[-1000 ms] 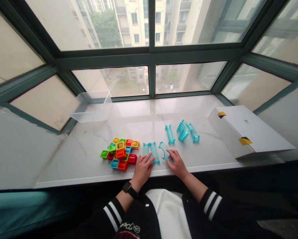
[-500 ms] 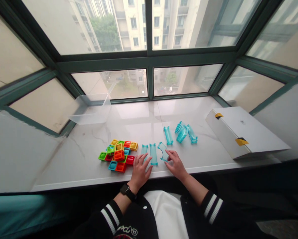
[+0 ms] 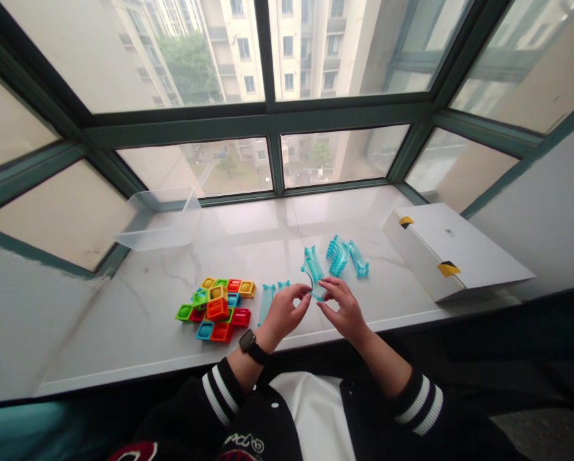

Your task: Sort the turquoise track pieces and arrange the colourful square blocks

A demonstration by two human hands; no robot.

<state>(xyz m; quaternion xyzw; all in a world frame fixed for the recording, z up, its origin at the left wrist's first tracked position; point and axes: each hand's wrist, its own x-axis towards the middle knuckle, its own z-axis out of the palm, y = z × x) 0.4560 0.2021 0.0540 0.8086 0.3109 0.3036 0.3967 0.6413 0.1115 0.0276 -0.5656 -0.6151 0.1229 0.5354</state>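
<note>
A curved, see-through turquoise track piece is raised a little off the sill between my two hands. My left hand pinches its near left edge, thumb and fingers together. From the other side, the fingertips and thumb of my right hand close on the same piece. Just behind it lies a straight turquoise track piece, partly overlapped. By my left hand are two more straight pieces, one a straight track piece in plainer view, the other mostly covered by the hand.
Stacked curved pieces and a straight piece lie farther right. Colourful square blocks form a heap at left. A clear plastic bin stands back left, a white box at right. The window frame bounds the sill.
My left hand has moved right from the straight pieces to the curved piece. My right hand has lifted that piece slightly off the sill. The view has shifted a little.
</note>
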